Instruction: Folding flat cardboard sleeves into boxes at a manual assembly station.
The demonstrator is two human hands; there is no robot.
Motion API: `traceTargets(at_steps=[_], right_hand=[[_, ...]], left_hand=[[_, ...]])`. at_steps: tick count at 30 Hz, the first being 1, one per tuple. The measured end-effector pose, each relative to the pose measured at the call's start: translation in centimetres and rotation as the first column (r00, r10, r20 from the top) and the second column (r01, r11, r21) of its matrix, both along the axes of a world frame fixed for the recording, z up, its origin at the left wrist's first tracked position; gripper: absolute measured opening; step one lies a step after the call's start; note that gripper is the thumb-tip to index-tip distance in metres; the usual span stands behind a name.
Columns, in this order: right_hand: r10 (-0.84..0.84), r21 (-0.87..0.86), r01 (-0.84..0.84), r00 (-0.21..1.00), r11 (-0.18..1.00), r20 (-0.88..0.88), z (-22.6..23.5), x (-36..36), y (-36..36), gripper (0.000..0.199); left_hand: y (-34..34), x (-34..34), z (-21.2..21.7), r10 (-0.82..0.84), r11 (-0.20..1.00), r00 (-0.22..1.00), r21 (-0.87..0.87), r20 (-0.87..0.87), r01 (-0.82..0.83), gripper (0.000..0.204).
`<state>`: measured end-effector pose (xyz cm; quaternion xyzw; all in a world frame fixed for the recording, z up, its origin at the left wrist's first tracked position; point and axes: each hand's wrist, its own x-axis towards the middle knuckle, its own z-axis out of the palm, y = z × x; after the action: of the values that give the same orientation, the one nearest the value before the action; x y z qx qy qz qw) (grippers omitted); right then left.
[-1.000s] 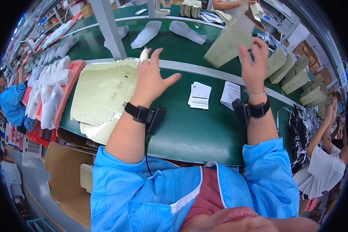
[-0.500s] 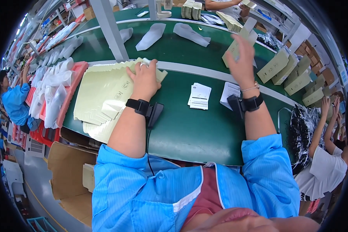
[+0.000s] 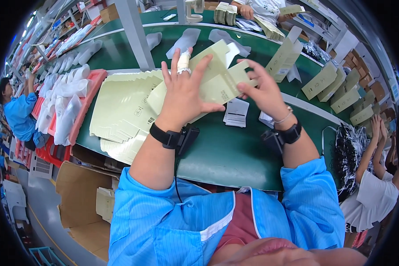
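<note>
Here, a green bench [image 3: 235,155], at left on it a fanned stack of pale carton blanks [image 3: 117,104], to their right a matching carton [image 3: 218,90], left hand [image 3: 182,94] over it, fingers spread apart, right hand [image 3: 267,93] with fingers clamped on its end, white leaflets [image 3: 236,114] near it.

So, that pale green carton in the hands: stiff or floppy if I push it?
The pale green carton is probably fairly stiff, since its panels look flat where the right hand grips one end. It's likely light, because it looks like thin card. Pushed hard, it might fold along its creases.
</note>
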<state>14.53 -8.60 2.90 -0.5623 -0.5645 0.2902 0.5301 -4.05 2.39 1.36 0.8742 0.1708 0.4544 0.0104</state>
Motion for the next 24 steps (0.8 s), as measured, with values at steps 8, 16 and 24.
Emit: traceTargets(at_steps=[8, 16, 24], right_hand=[[-0.119, 0.393, 0.093, 0.992, 0.915, 0.042, 2.7, -2.4, -1.6, 0.060], [0.234, 0.456, -0.047, 0.902, 0.889, -0.362, 1.8, -6.4, -2.0, 0.064], [0.524, 0.469, -0.301, 0.708, 0.830, -0.473, 2.6, -4.4, -1.8, 0.057]], left_hand=[[0.2, -0.7, 0.5, -0.140, 0.989, 0.977, -0.023, 0.163, 0.145, 0.099], [-0.8, 0.5, -0.5, -0.366, 0.923, 0.847, 0.268, 0.385, 0.277, 0.081], [-1.6, 0.7, -1.3, -0.352, 0.874, 0.886, -0.234, 0.302, 0.426, 0.068]])
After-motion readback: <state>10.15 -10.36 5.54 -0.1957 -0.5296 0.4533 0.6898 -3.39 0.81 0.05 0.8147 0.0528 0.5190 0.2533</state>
